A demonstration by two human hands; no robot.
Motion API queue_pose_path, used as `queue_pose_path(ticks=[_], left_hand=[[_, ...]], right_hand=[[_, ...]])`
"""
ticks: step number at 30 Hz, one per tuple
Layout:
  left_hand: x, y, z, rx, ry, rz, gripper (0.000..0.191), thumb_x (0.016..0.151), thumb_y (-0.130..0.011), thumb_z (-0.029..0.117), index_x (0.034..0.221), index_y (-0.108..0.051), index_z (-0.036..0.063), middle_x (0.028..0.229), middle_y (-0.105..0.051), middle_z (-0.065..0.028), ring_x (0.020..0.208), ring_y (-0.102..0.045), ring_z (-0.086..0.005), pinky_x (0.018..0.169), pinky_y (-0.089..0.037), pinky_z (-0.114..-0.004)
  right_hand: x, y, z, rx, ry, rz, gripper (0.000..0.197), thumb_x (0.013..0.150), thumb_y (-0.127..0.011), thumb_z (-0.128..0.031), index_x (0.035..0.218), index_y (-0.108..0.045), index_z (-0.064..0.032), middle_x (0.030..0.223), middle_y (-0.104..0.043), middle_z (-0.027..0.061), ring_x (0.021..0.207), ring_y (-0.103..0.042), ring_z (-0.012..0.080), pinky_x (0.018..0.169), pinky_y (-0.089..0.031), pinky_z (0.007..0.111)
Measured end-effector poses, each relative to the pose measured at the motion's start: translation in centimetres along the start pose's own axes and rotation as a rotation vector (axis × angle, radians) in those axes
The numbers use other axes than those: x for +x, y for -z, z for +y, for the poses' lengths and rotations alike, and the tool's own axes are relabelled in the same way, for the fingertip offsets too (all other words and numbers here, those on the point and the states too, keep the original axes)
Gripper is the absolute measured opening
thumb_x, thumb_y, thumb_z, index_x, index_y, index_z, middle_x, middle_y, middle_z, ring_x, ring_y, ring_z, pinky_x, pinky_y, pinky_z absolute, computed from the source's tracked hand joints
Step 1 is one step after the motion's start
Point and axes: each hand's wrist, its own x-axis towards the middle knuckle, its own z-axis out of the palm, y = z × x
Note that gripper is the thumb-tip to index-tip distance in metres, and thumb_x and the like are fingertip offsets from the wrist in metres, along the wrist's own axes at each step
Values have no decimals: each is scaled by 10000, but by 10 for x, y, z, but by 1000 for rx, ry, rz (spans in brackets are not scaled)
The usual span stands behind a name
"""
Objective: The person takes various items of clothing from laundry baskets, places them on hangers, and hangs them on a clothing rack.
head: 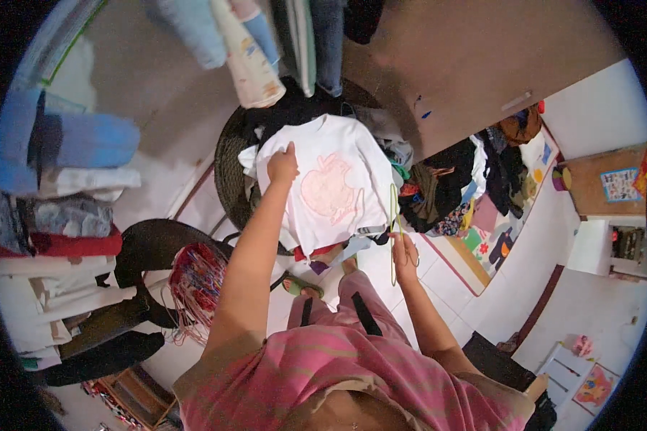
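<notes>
A white long-sleeved shirt [331, 178] with a pink apple shape on its front lies spread over a heap of clothes in a round woven basket [229, 172]. On the shirt's left part rests my left hand [284, 164], its thumb pointing up; whether the fingers pinch the cloth cannot be told. My right hand [405, 256] is closed around a thin yellow-green clothes hanger [393, 237], held upright beside the shirt's lower right edge.
Clothes hang above the basket, among them patterned trousers [256, 81]. Folded garments [91, 140] are stacked at the left. A black chair [162, 234] stands near a bundle of red strings [197, 275]. More clothes [447, 178] lie piled on the right.
</notes>
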Motion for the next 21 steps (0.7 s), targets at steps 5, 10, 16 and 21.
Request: queue_pose_path(ticks=[5,10,16,21], left_hand=[[55,-30,29,-234,255,178,670,802,-534,515,1006,-566,-122,864,-638,-174,537,-625,-264,457,-525,-290],[49,-31,25,-252,316,116,290,845,-454,176,897,-553,-92,797,-612,-206,528,-618,-260,399,-520,-333],[52,-19,-18,-506,263,34,167,829,-448,93,943,-504,-14,752,-577,-134,561,-621,-243,439,-531,-352],[43,1,-16,-535,156,57,302,839,-532,254,921,-517,-36,823,-565,-147,629,-625,-268,574,-563,-400]], right_hand=[[5,24,2,-103,-108,-56,326,904,-449,-365,942,-608,-82,548,-321,-71,512,-286,47,477,-206,233],[30,37,10,-68,-136,-108,319,902,-463,-354,924,-612,-72,569,-340,-65,536,-305,60,489,-235,243],[73,34,2,-194,36,-180,389,900,-474,-359,919,-617,3,638,-466,38,616,-416,127,582,-367,270],[92,17,-31,-195,90,-207,412,896,-464,-378,930,-608,7,649,-477,71,619,-433,158,599,-374,273]])
